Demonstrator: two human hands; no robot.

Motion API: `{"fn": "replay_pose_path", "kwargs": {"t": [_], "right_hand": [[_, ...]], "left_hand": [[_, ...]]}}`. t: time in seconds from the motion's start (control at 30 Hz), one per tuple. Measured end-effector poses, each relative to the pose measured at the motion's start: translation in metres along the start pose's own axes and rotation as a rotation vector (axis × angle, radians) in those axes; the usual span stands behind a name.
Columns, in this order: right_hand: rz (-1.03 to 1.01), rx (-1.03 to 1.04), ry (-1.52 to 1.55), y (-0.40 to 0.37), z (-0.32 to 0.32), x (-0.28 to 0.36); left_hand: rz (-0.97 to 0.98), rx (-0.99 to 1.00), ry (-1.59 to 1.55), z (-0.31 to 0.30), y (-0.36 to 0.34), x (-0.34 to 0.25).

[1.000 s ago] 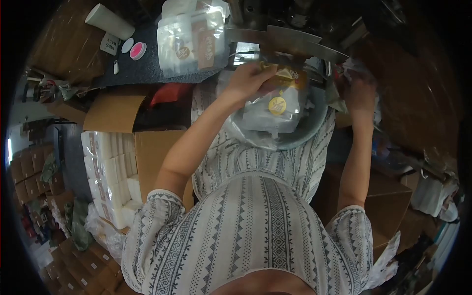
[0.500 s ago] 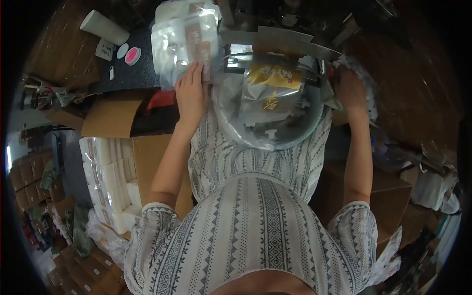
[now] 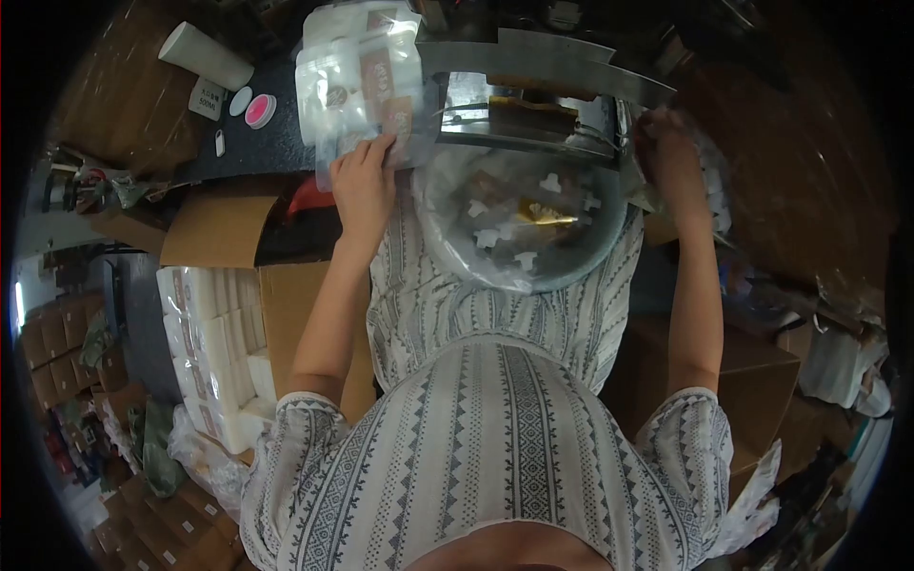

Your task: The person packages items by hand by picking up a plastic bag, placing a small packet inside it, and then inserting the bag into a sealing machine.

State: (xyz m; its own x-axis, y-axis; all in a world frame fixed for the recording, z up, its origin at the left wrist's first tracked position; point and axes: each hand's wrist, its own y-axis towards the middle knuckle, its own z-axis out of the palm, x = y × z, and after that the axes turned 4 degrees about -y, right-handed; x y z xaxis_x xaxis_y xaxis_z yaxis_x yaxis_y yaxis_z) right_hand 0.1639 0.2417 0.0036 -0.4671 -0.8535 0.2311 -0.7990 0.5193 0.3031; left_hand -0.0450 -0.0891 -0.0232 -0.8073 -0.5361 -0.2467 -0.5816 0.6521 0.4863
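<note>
My left hand (image 3: 365, 186) is closed over the lower edge of a clear plastic pouch (image 3: 386, 95), which lies with white contents and a brown label on the dark worktop. On the other side, my right hand (image 3: 674, 162) has curled fingers among clear plastic beside a metal machine (image 3: 528, 105); what they grip is hidden and dark. Between my hands a round basin (image 3: 609, 228) lined with clear plastic rests on my lap. Inside it lie several small white scraps and a shiny gold piece (image 3: 547, 215).
At the left on the worktop are a white cylinder (image 3: 205, 55), a small labelled box (image 3: 207, 97) and an open pink tub (image 3: 259, 111). Beside my left forearm stands an open cardboard box (image 3: 309, 305) and a stack of white packs (image 3: 214, 352). Another carton (image 3: 733, 381) is at right.
The silver pouch with the gold top has gone from in front of the machine, and gold now shows in the basin. My left hand's fingers have bent over the clear pouch's lower edge.
</note>
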Motion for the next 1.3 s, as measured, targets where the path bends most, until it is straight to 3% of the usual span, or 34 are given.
{"fn": "replay_pose_path", "kwargs": {"t": [0.1,0.2,0.27,0.3,0.37,0.4,0.47,0.6,0.67,0.7,0.77,0.8,0.87,0.9,0.97,1.1,1.17,1.2,1.27,1.3], "right_hand": [[0.061,0.039,-0.028,-0.001,-0.012,0.008],[0.136,0.059,0.123,-0.014,-0.044,0.025],[0.173,0.138,0.590,-0.021,-0.068,0.054],[0.176,0.145,0.591,-0.023,-0.071,0.069],[-0.131,0.195,0.639,-0.027,-0.071,0.098],[-0.132,0.191,0.641,-0.026,-0.067,0.106],[-0.363,0.070,0.484,-0.025,-0.059,0.114],[-0.404,0.145,0.577,-0.024,-0.057,0.113],[-0.355,0.222,0.633,-0.023,-0.055,0.109],[-0.354,0.222,0.633,-0.023,-0.052,0.107],[-0.124,0.155,0.711,-0.023,-0.045,0.102],[-0.124,0.153,0.708,-0.022,-0.048,0.098],[-0.013,0.051,0.534,-0.021,-0.055,0.088],[-0.016,0.053,0.534,-0.021,-0.055,0.081],[0.057,0.078,0.343,-0.023,-0.056,0.064],[0.148,0.009,0.236,0.003,-0.028,0.026],[-0.280,-0.165,-0.070,0.016,0.018,-0.014],[-0.280,-0.169,-0.068,0.016,0.017,-0.009],[-0.170,-0.280,-0.149,0.019,0.009,0.009],[-0.165,-0.275,-0.147,0.016,0.004,0.015]], "left_hand": [[0.034,0.030,0.017,-0.007,0.001,0.001],[-0.109,0.068,-0.195,-0.021,-0.003,-0.017],[-0.071,-0.038,-0.244,-0.025,-0.009,-0.036],[-0.075,-0.031,-0.244,-0.028,-0.009,-0.047],[0.017,-0.072,-0.257,-0.037,-0.004,-0.071],[0.020,-0.073,-0.255,-0.041,-0.002,-0.078],[0.015,-0.022,-0.357,-0.046,0.001,-0.087],[0.105,0.069,-0.424,-0.037,0.001,-0.085],[0.089,0.251,-0.578,-0.026,0.001,-0.089],[0.089,0.251,-0.579,-0.019,0.001,-0.090],[-0.135,0.493,-0.800,-0.004,0.007,-0.092],[-0.132,0.491,-0.802,0.000,0.015,-0.096],[-0.578,0.678,-1.119,0.004,0.031,-0.101],[-0.580,0.676,-1.120,0.011,0.036,-0.101],[-0.823,0.562,-1.432,0.024,0.045,-0.101],[-0.832,0.627,-1.398,0.034,0.049,-0.093],[-0.721,0.596,-1.331,0.034,0.044,-0.089],[-0.718,0.593,-1.328,0.033,0.047,-0.079],[-0.298,-0.033,-0.730,0.027,0.058,-0.043],[-0.300,-0.025,-0.728,0.028,0.054,-0.025]]}}
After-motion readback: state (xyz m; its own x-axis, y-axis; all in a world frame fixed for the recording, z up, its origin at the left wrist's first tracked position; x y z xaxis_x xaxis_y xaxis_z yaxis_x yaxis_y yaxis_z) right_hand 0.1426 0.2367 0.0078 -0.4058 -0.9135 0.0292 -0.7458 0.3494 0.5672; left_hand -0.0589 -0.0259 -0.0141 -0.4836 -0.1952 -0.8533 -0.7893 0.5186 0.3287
